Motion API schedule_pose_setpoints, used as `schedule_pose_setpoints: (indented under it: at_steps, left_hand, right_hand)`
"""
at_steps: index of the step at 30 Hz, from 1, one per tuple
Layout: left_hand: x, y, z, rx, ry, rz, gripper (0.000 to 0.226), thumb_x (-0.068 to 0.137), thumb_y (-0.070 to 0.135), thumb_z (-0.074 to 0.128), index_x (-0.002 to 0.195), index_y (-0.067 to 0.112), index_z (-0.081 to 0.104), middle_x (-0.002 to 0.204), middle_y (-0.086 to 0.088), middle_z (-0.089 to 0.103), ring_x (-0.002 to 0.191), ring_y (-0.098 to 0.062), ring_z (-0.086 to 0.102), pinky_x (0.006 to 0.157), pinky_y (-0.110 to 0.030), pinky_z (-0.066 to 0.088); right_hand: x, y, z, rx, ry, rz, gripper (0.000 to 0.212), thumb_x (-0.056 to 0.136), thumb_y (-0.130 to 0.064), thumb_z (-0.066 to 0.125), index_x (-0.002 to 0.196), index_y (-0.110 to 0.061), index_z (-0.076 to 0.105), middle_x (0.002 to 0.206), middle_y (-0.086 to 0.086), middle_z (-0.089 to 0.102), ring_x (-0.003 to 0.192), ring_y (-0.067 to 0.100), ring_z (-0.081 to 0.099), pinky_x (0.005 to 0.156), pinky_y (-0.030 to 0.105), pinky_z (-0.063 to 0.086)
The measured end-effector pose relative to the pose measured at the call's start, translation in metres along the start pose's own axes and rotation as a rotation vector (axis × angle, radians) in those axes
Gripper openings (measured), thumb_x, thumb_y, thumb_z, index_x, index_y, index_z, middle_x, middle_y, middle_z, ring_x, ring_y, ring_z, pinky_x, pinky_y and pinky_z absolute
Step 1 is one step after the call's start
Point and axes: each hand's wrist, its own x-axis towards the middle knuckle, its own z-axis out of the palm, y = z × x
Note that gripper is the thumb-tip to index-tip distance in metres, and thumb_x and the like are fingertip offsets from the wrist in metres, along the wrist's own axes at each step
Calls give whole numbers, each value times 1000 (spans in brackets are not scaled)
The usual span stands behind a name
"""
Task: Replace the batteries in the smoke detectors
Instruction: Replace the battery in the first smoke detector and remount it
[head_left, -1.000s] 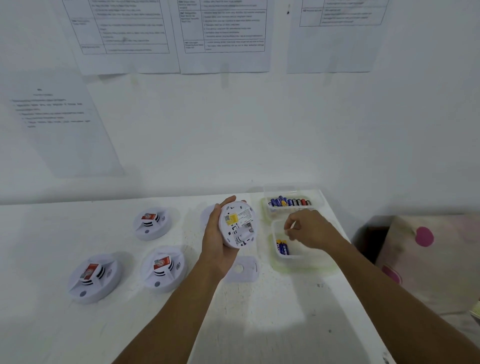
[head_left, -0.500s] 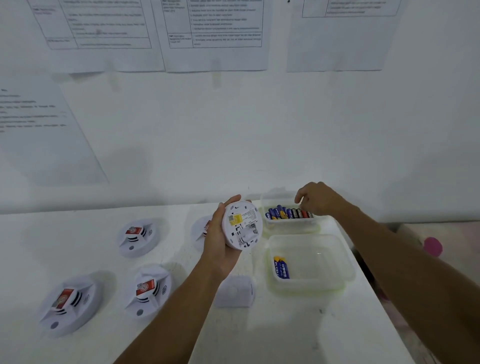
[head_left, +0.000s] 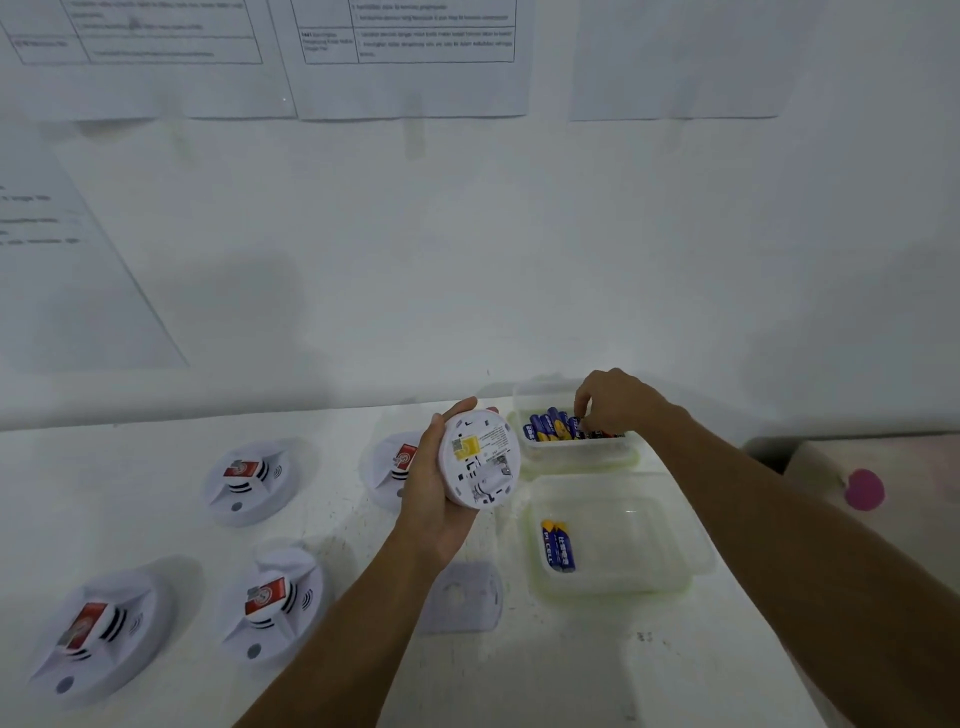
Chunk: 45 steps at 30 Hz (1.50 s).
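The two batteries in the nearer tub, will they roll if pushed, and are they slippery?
Probably: the two batteries are cylinders lying on their sides on the flat floor of the nearer tub, so a sideways push should roll them to its wall. Their glossy wrappers look somewhat slippery.

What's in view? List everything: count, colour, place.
table: one, white, against the wall.
detectors: four, white with red labels, on table's left; one partly hidden.
held detector: one, white, yellow sticker, above table, centre.
plate: one, pale, on table below held detector.
far tub: one, clear, by the wall.
far batteries: a row, mostly blue and yellow, in far tub.
near tub: one, clear, before far tub.
near batteries: two, blue, in near tub.
papers: several, white, on the wall.
pink spot: one, right of table.
left hand: grips held detector.
right hand: in far tub, fingertips at far batteries; grip unclear.
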Motion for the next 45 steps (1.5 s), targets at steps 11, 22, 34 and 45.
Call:
schedule_pose_setpoints:
  at_steps: [11, 22, 34, 45]
  left_hand:
    - [-1, 1, 1, -6, 7, -10, 41, 101, 41, 36, 125, 20, 62, 129, -9, 64, 116, -26, 60, 97, -44, 47]
    - [-8, 7, 7, -6, -14, 23, 40, 102, 41, 36, 124, 20, 62, 123, -7, 67, 115, -25, 60, 101, -44, 45]
    - [-29, 14, 11, -55, -51, 35, 48, 91, 44, 47, 131, 19, 58, 126, -10, 64, 120, -32, 55, 109, -50, 37]
    - [-52, 19, 15, -87, -59, 49, 42, 100, 45, 38, 129, 23, 58, 118, -8, 68, 109, -30, 60, 97, -48, 43]
  right_hand:
    - [-4, 1, -7, -5, -68, -33, 13, 83, -10, 71, 96, -14, 74, 68, -7, 60, 61, 10, 56, 51, 18, 39]
    - [-35, -4, -23, 407, 181, -157, 11, 94, -13, 58, 94, -17, 69, 89, -2, 71, 84, 10, 68, 81, 31, 56]
    - [-126, -74, 7, 966, 103, -286, 25, 89, -7, 66, 107, -19, 54, 92, 4, 67, 68, 23, 69, 60, 29, 51]
    - [-145, -104, 44, 986, 419, -241, 29, 71, -8, 84, 88, -16, 62, 87, -1, 67, 67, 11, 68, 62, 23, 53]
